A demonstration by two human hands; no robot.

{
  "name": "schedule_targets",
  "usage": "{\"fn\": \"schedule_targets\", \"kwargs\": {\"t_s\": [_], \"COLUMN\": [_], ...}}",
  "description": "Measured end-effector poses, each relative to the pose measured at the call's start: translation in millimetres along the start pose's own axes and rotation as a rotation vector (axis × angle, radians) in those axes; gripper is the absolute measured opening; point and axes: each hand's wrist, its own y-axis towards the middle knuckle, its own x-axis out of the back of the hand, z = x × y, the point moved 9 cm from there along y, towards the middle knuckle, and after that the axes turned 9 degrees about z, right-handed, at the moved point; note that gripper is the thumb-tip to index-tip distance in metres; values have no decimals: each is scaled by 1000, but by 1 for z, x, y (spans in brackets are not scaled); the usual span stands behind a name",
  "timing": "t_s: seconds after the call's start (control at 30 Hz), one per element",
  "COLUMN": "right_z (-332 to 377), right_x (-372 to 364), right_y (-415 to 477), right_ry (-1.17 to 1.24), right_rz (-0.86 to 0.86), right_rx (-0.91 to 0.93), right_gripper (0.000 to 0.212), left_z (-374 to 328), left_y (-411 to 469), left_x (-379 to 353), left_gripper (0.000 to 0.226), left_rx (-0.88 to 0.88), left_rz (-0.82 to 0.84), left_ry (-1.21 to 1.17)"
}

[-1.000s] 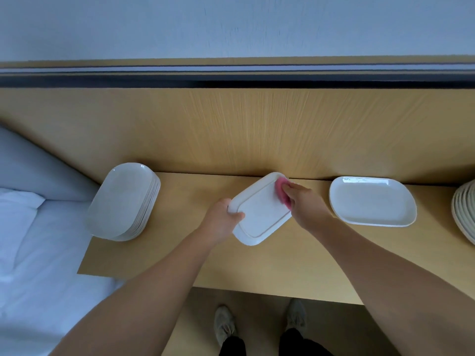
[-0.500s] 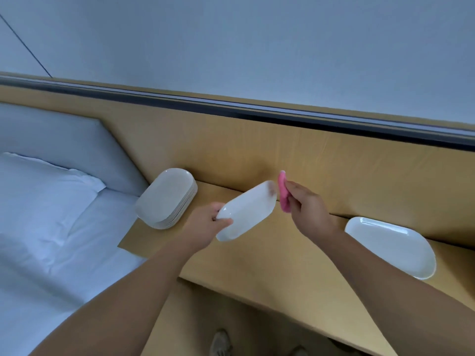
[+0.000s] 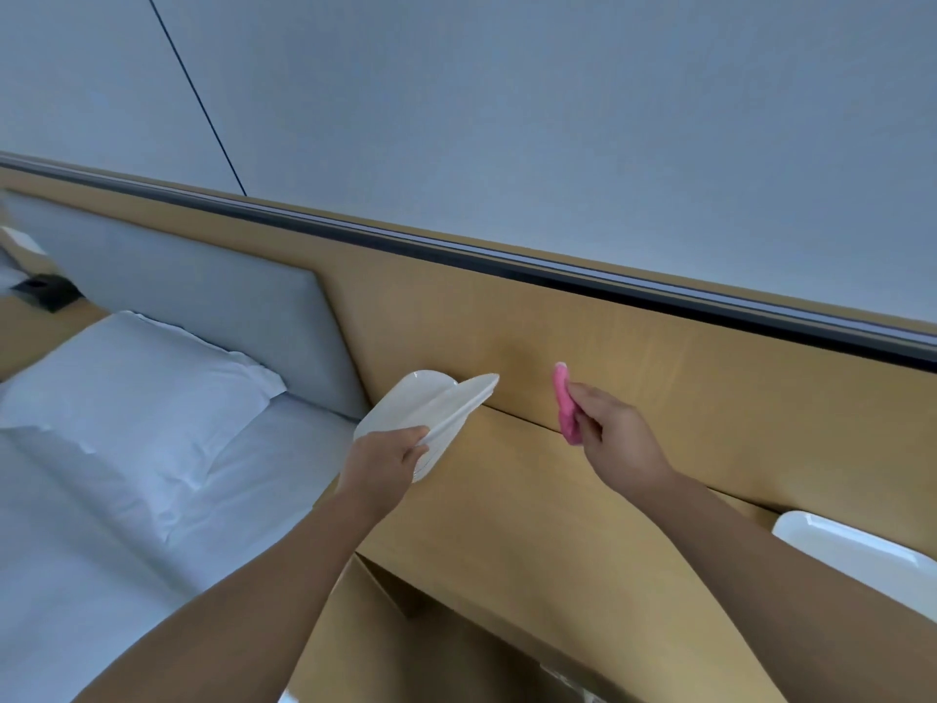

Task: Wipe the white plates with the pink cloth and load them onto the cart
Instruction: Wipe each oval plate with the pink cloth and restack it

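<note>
1. White plate: the left hand grips it by its near end with the fingers curled round the rim. The plate is lifted off the surface and tilted so steeply that it shows almost edge-on, its far end pointing toward the wooden panel.
2. The right hand is apart from the left, off to the right of the plate. It pinches a folded pink cloth between thumb and fingers. The cloth stands upright and does not touch the plate.
3. Both bare forearms come up from the bottom edge, and both hands hover over the light wooden surface.
4. A second white plate lies flat on the surface at the right edge, cut off by the frame and partly hidden behind the right forearm.
5. A stack of white plates sits at the left end of the surface, just behind the held plate. The two overlap in view, and whether they touch cannot be told.
6. Left of the surface is a bed with a white sheet and a white pillow against a grey padded headboard.
7. The wooden panel rises behind the surface, topped by a dark strip, with a pale wall above.
8. At the far left, beyond the bed, is a small black object, too small to identify.
</note>
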Motion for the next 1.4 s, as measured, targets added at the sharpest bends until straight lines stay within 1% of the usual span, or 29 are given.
{"fn": "schedule_targets", "kwargs": {"t_s": [0.07, 0.17, 0.27, 0.33, 0.37, 0.47, 0.5, 0.53, 0.63, 0.7, 0.8, 0.9, 1.0, 1.1, 1.17, 1.27, 1.4], "right_z": [2, -1, -1, 0, 0, 1, 0, -1, -7, -10, -9, -8, -6, -13, -18, -22, -24], "right_x": [-11, -25, -38, -46, -50, -60, -62, -64, -67, -69, -71, -72, -72, -71, -70, -67, -58], "right_y": [7, 15, 22, 26, 28, 32, 34, 35, 37, 37, 35, 31, 27, 22, 18, 12, 0], "right_ry": [-10, -52, -64, -57, -54, -58, -69, -82, -133, -171, -194, -186, -179, -176, -199, -208, -187], "right_rz": [1, -4, 2, 7, 7, 3, 0, -2, -17, -25, -34, -39, -48, -51, -57, -72, -86], "right_rx": [4, -21, -43, -60, -68, -81, -86, -92, -106, -113, -106, -110, -120, -144, -152, -165, -191], "right_gripper": [33, 31, 31, 31, 31, 31, 31, 32, 31, 31, 26, 24, 26, 25, 30, 38, 32], "left_z": [11, 29, 56, 65, 65, 67, 72, 77, 77, 77, 80, 82, 84, 86, 84, 69, 35], "left_y": [5, 14, 24, 29, 32, 39, 42, 43, 47, 50, 56, 60, 61, 64, 66, 65, 63], "left_x": [-3, -14, -30, -38, -39, -45, -49, -54, -66, -70, -84, -95, -101, -100, -99, -92, -88], "left_gripper": [30, 35, 45, 55, 52, 27, 25, 27, 34, 33, 34, 28, 32, 29, 26, 22, 31], "left_rx": [-17, -4, 63, 70, 46, 13, 12, 18, -51, -86, -138, -159, -160, -145, -142, -160, -213], "left_rz": [13, 69, 172, 206, 199, 195, 222, 254, 332, 355, 398, 431, 450, 451, 442, 365, 292], "left_ry": [90, 147, 78, 52, 89, 141, 134, 129, 259, 305, 315, 318, 339, 325, 328, 298, 183]}}
